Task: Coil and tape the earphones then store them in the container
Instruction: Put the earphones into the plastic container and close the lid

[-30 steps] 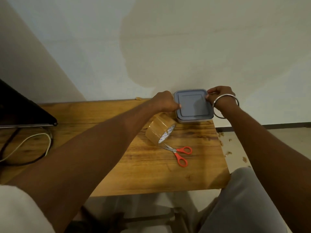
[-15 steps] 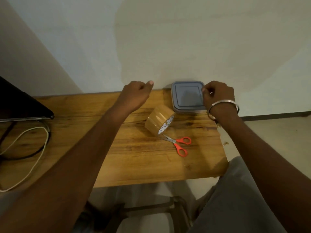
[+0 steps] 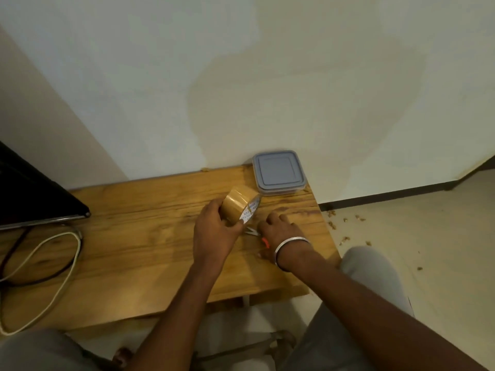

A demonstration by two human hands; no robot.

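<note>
A square container with a grey lid on (image 3: 277, 171) stands at the table's far right corner against the wall. A roll of brown tape (image 3: 239, 203) rests on the wooden table (image 3: 139, 236), and my left hand (image 3: 214, 231) wraps around its near side. My right hand (image 3: 278, 234), with a metal bangle on the wrist, lies over the orange-handled scissors (image 3: 254, 232); only the blade tips and a bit of orange handle show. No earphones are visible.
A dark laptop (image 3: 29, 199) sits at the left edge, with a white cable (image 3: 64, 263) and a black cable looping on the table beside it. Debris is scattered on the floor (image 3: 401, 236) to the right. My knees are below the table's front edge.
Both hands have left the lidded container and come back toward me. My left hand now grips the tape roll and my right hand covers the scissors.
</note>
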